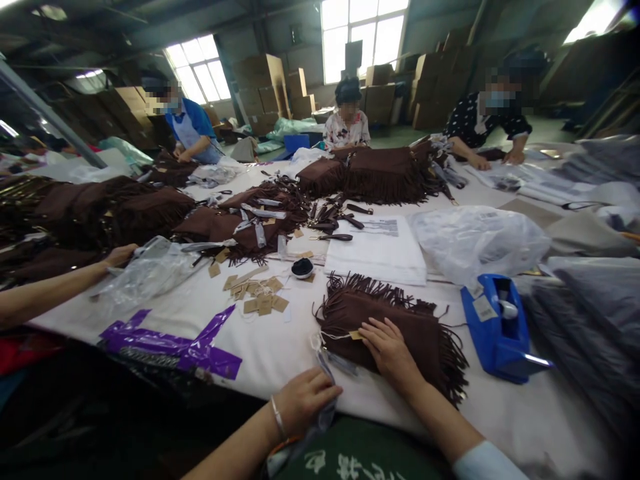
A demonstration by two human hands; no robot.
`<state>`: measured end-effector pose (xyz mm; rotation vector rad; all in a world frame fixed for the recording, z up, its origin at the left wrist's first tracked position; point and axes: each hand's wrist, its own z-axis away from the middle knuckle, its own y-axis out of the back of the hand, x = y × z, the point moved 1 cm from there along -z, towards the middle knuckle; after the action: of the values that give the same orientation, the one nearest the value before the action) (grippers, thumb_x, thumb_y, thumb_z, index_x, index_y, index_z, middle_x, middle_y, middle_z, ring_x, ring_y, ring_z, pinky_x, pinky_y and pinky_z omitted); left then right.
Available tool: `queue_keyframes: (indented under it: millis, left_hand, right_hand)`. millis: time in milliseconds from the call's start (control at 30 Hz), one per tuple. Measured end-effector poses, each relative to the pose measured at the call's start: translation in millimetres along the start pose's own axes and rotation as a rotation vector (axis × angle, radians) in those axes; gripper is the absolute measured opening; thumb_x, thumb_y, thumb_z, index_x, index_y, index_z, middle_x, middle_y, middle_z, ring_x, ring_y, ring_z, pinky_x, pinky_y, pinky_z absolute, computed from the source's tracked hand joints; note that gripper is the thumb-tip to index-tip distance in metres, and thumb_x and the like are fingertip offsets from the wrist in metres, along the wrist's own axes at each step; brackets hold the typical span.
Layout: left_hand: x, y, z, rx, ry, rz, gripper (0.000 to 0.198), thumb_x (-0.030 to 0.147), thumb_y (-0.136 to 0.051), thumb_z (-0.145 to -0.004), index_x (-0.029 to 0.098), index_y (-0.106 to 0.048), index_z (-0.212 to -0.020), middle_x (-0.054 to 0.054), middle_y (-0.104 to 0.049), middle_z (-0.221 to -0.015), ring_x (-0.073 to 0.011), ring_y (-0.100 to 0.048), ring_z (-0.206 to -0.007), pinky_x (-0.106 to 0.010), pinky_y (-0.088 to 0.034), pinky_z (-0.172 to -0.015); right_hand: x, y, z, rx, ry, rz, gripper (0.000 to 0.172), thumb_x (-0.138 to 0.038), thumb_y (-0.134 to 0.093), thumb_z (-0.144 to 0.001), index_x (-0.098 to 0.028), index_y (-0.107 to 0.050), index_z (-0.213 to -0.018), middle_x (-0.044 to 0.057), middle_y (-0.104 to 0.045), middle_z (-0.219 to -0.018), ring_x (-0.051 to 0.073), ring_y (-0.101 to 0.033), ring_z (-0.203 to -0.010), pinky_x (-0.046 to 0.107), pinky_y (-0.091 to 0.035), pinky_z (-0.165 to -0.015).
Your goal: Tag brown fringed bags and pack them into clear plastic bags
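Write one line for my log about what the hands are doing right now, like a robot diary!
left hand: holding plastic film | right hand: flat on fringed brown suede bag | nearby: blue tape dispenser

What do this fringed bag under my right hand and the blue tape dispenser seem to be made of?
The fringed bag under your right hand looks like brown suede or faux suede: matte, softly napped, with narrow cut fringe strips. Real or synthetic can't be told from here. The blue tape dispenser looks like moulded plastic, with a smooth, slightly glossy, curved shell.
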<state>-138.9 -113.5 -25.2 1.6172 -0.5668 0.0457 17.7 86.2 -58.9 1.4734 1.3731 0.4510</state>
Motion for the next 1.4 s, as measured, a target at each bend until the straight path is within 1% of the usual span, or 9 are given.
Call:
queue_keyframes:
  millis: [267, 433, 600, 700, 867, 1000, 1133, 1233, 1400]
  left_hand:
    - [0, -47.0, -88, 0.189, 0.176, -0.218, 0.02, 0.02, -0.042, -0.09, 0.01, -0.058, -0.093, -0.01, -0.062, -0.073, -0.0223, -0.06, -0.068, -0.035, -0.052, -0.06]
    - [6, -39.6, -53, 0.23, 0.179, -0.001, 0.032, 0.025, -0.054, -0.085, 0.014, -0.052, -0.115, -0.007, -0.064, -0.085, -0.0199, -0.06, -0.077, -0.033, -0.053, -0.07]
    - [-25, -15.3, -16, 0.516, 0.469, 0.211, 0.027, 0.025, -0.048, -0.09, 0.019, -0.052, -0.116, -0.005, -0.06, -0.087, -0.0172, -0.058, -0.081, -0.032, -0.051, -0.077]
    - [-56, -7.8, -29, 0.553, 0.596, 0.145, 0.032, 0.035, -0.053, -0.087, 0.016, -0.054, -0.112, -0.01, -0.06, -0.099, -0.0232, -0.056, -0.093, -0.039, -0.05, -0.082]
    - [-87, -5.9, -79, 0.388, 0.592, 0.125, 0.056, 0.038, -0.074, -0.067, 0.015, -0.055, -0.114, -0.012, -0.059, -0.108, -0.0287, -0.051, -0.103, -0.046, -0.041, -0.094]
    - [-114, 5.0, -101, 0.344, 0.656, 0.201, 0.017, 0.02, -0.07, -0.066, 0.019, -0.064, -0.082, -0.006, -0.062, -0.087, -0.0259, -0.054, -0.095, -0.042, -0.041, -0.093]
    - [-148, 29.0, -78, 0.471, 0.878, 0.259, 0.011, 0.019, -0.061, -0.073, 0.017, -0.061, -0.083, -0.009, -0.063, -0.089, -0.0267, -0.055, -0.098, -0.046, -0.039, -0.094]
    - [-148, 34.3, -47, 0.475, 1.049, 0.423, 0.019, 0.034, -0.059, -0.076, 0.015, -0.061, -0.08, -0.008, -0.066, -0.078, -0.0254, -0.063, -0.081, -0.044, -0.048, -0.081]
    - [-112, 11.0, -30, 0.363, 1.19, 0.862, 0.043, 0.055, -0.056, -0.075, 0.013, -0.064, -0.076, -0.01, -0.07, -0.072, -0.0208, -0.068, -0.066, -0.032, -0.055, -0.063]
  right_hand:
    - [-6, 18, 7, -0.146, -0.015, -0.101, 0.03, -0.027, -0.04, -0.094, -0.021, -0.059, -0.117, 0.006, -0.061, -0.123, 0.02, -0.045, -0.124, 0.046, -0.03, -0.108]
    - [-24, 21, 13, -0.324, -0.09, -0.029, 0.058, -0.05, -0.048, -0.087, -0.02, -0.042, -0.136, 0.01, -0.037, -0.144, 0.028, -0.022, -0.137, 0.051, -0.023, -0.11]
    - [-47, -3, 23, -0.248, -0.153, 0.157, 0.082, -0.04, -0.065, -0.072, -0.015, -0.03, -0.142, 0.014, -0.019, -0.15, 0.036, -0.008, -0.138, 0.054, -0.015, -0.111]
    - [-49, -18, 20, -0.185, -0.178, 0.253, 0.07, -0.027, -0.061, -0.075, -0.012, -0.036, -0.139, 0.017, -0.025, -0.148, 0.037, -0.014, -0.137, 0.054, -0.019, -0.11]
    - [-35, -26, 14, -0.116, -0.085, 0.322, 0.053, -0.021, -0.052, -0.082, -0.012, -0.044, -0.134, 0.015, -0.039, -0.142, 0.033, -0.027, -0.134, 0.049, -0.028, -0.108]
    - [-28, -21, 19, -0.085, -0.012, 0.325, 0.055, -0.023, -0.053, -0.083, -0.014, -0.042, -0.136, 0.011, -0.04, -0.142, 0.031, -0.026, -0.135, 0.046, -0.028, -0.109]
    - [-26, -21, 25, -0.058, -0.001, 0.331, 0.053, -0.023, -0.053, -0.084, -0.017, -0.042, -0.135, 0.008, -0.042, -0.141, 0.03, -0.03, -0.133, 0.045, -0.03, -0.108]
    - [-26, -27, 24, -0.025, 0.012, 0.349, 0.048, -0.024, -0.055, -0.084, -0.02, -0.047, -0.132, 0.007, -0.048, -0.137, 0.03, -0.036, -0.13, 0.044, -0.035, -0.105]
    - [-24, -37, 3, -0.024, -0.008, 0.388, 0.043, -0.023, -0.06, -0.082, -0.02, -0.055, -0.124, 0.014, -0.059, -0.123, 0.035, -0.05, -0.118, 0.049, -0.042, -0.095]
